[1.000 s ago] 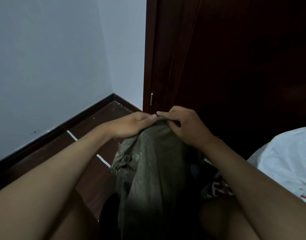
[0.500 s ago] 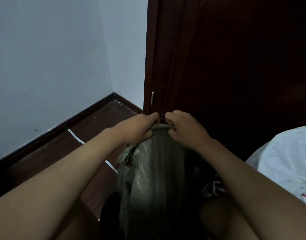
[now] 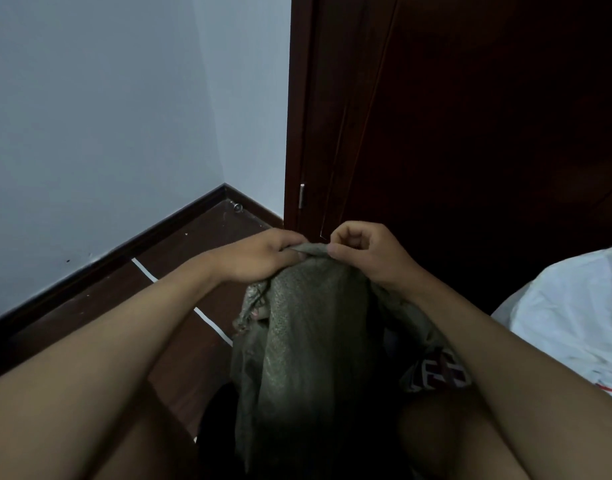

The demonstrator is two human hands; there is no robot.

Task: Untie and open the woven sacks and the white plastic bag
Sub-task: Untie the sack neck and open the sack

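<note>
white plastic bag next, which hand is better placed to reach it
Probably the right. The white plastic bag lies on the right hand's side. The left hand would have to cross the woven sack both hands pinch.

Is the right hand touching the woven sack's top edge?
Touching. The head view shows the right hand pinching the woven sack top edge between thumb and forefinger.

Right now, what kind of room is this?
Probably a corner inside a home: plain walls meet a dark wooden floor beside a dark wooden door, with a woven sack on the floor.
</note>
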